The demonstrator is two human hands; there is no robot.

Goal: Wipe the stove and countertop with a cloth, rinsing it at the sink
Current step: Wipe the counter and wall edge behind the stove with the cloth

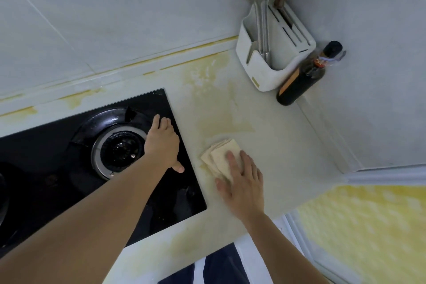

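Observation:
A folded beige cloth [220, 153] lies on the pale countertop [272, 145] just right of the black glass stove [173, 200]. My right hand [244, 182] presses flat on the cloth with straight fingers, covering its near part. My left hand [163, 143] rests on the stove's right side beside the round burner [119, 152], fingers bent over the black pan support [136, 114], thumb on the glass. Yellowish stains mark the countertop behind the cloth. No sink is in view.
A white utensil holder [274, 62] with a metal ladle stands in the back right corner. A dark bottle [302, 78] stands next to it against the right wall. Tiled walls bound the counter at back and right. The counter's front edge runs below my arms.

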